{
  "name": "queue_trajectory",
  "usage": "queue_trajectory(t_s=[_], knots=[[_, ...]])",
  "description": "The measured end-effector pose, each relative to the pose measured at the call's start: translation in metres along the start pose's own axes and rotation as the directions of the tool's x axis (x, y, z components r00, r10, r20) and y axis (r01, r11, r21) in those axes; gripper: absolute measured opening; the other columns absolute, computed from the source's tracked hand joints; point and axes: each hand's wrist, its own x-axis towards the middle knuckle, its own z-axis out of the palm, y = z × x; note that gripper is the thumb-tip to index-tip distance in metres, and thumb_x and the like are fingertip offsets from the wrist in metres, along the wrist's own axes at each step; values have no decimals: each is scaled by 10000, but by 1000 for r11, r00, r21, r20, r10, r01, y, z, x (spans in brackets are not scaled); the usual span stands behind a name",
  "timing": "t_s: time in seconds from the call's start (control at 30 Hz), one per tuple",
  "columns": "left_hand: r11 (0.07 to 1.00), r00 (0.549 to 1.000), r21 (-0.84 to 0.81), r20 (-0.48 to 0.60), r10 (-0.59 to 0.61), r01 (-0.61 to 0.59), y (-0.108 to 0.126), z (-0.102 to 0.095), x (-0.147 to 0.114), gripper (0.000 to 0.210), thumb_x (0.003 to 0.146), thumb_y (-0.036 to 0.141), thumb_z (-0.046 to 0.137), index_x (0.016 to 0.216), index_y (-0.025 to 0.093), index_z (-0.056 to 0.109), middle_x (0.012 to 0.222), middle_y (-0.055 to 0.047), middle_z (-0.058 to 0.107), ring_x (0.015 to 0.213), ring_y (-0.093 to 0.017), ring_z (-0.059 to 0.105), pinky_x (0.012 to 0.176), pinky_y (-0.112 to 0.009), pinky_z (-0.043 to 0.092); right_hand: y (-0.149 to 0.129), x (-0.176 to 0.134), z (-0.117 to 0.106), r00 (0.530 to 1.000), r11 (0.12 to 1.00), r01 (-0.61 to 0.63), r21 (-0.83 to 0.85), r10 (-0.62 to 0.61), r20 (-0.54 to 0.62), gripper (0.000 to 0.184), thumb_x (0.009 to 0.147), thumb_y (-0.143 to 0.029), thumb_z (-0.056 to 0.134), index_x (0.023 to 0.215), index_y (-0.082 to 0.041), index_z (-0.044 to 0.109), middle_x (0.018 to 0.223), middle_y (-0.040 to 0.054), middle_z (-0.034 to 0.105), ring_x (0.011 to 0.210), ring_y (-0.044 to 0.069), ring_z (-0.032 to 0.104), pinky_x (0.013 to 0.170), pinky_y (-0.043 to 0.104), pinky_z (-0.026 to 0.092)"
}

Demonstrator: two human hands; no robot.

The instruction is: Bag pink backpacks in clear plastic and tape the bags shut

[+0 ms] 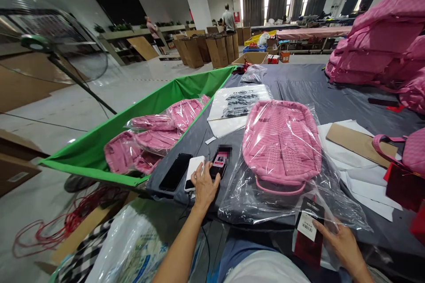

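Observation:
My left hand [204, 183] rests with fingers apart on a white power bank [195, 172] and the near edge of a small black device [218, 166]. That device shows a pink and white patch, and its upper part is blurred. A black phone [175, 171] lies just left of the power bank. Low on the right, my right hand [340, 241] pinches a black and red hang tag [309, 225] with a white barcode label, at the table's front edge. Clear plastic lies around the tag. Between my hands, a pink backpack [282, 141] lies flat inside a clear plastic bag [232, 199].
Left of the table [299, 82] hangs a green cloth bin [79, 161] with several bagged pink backpacks. Printed white bags [239, 101] lie behind the phone. Papers and brown cardboard [360, 143] lie right. Pink backpacks [381, 44] are piled far right. A fan stands left; people are in the background.

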Motion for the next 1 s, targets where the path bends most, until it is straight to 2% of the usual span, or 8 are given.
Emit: queue_trajectory(t_s=[0.43, 0.6, 0.7, 0.83, 0.87, 0.9, 0.97, 1.0], knots=[[997, 994, -22, 75, 77, -76, 8, 12, 8, 514, 918, 349, 479, 1366, 104, 539, 1399, -151, 583, 1434, -319, 373, 1147, -532, 223, -3, -2, 0, 1000, 1000, 6, 9, -6, 6, 746, 629, -767, 629, 1052, -169, 772, 1076, 77, 728, 1056, 365, 675, 841, 349, 549], [994, 1000, -109, 4, 31, -31, 7, 6, 7, 553, 922, 378, 497, 1392, 88, 518, 1349, -139, 618, 1392, -329, 424, 1132, -552, 277, -3, 0, 1, 999, 998, -38, 41, 37, 11, 713, 600, -764, 648, 1004, -184, 743, 1085, 84, 726, 1103, 376, 657, 935, 383, 526], [975, 987, -212, -156, 28, -61, 27, -20, 3, 379, 961, 331, 509, 1275, 135, 590, 1152, -104, 691, 1230, -294, 549, 1057, -504, 399, -4, -1, 1, 998, 996, -60, 63, 59, 22, 701, 585, -768, 638, 987, -198, 716, 1104, 80, 722, 1119, 383, 648, 950, 406, 516], [851, 892, -344, -362, 270, -398, 89, -67, -29, 233, 950, 86, 513, 1141, 194, 592, 1016, -79, 673, 1048, -179, 622, 958, -355, 508, 1, -2, 2, 1000, 998, -18, 52, 18, 9, 688, 590, -763, 644, 973, -193, 690, 1082, 104, 724, 1065, 393, 664, 913, 428, 524], [745, 842, -400, -327, 428, -534, 107, -73, -42, 304, 935, 65, 505, 1197, 198, 582, 1011, -83, 679, 1039, -175, 639, 944, -338, 528, 3, -2, 2, 1000, 999, 8, 48, -8, -1, 676, 609, -755, 647, 973, -187, 687, 1071, 110, 725, 1040, 389, 672, 893, 429, 529], [589, 744, -473, -275, 609, -656, 123, -75, -56, 370, 929, 71, 501, 1273, 190, 565, 991, -91, 689, 1023, -182, 659, 927, -332, 548, 4, -4, 2, 999, 998, 38, 44, -38, -11, 662, 638, -744, 645, 982, -180, 688, 1051, 113, 726, 1001, 378, 682, 866, 426, 536], [377, 566, -651, -100, 818, -659, 148, -66, -83, 457, 938, 124, 520, 1394, 142, 508, 1031, -121, 705, 1021, -205, 685, 904, -326, 577, 3, -9, 2, 993, 992, 117, 37, -117, -24, 625, 715, -706, 628, 1007, -158, 695, 1001, 116, 726, 918, 345, 691, 805, 410, 543], [379, 529, -715, 15, 849, -588, 157, -56, -94, 488, 950, 171, 539, 1430, 105, 478, 1106, -157, 698, 1062, -232, 684, 916, -350, 582, 1, -12, 1, 987, 987, 157, 40, -156, -25, 602, 758, -679, 614, 1021, -144, 697, 979, 116, 722, 882, 326, 688, 781, 398, 542]])
